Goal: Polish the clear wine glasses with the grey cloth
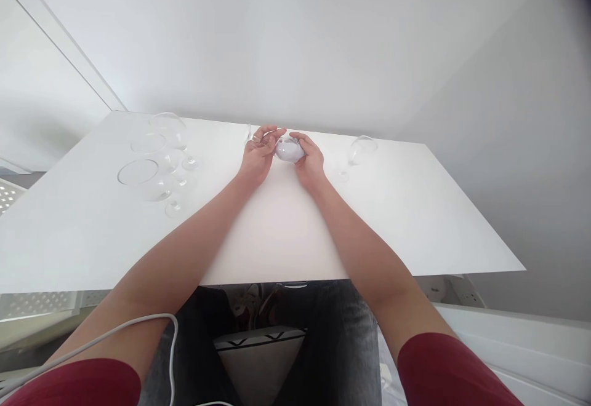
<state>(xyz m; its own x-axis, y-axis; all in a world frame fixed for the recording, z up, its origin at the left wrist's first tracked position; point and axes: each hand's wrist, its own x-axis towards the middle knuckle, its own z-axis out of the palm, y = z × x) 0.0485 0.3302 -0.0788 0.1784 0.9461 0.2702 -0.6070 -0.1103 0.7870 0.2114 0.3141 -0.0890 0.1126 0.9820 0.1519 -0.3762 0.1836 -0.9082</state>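
Over the far middle of the white table (281,227), a clear wine glass (290,150) is held on its side between my hands. My left hand (259,155) is closed around its stem, and the glass's foot peeks out to the left of the fingers. Curled around the bowl from the right is my right hand (311,159), with its fingertips near the rim. Part of the stem and bowl is hidden by my fingers. Several similar glasses stand to the left, including a near one (138,173). Another wine glass (362,151) stands right of my right hand.
A pale wall (295,43) rises behind the table's back edge. One white cable (115,325) runs across my left forearm. Below the table, white perforated baskets (41,302) sit at the left, and a white drawer front (530,338) is at the right.
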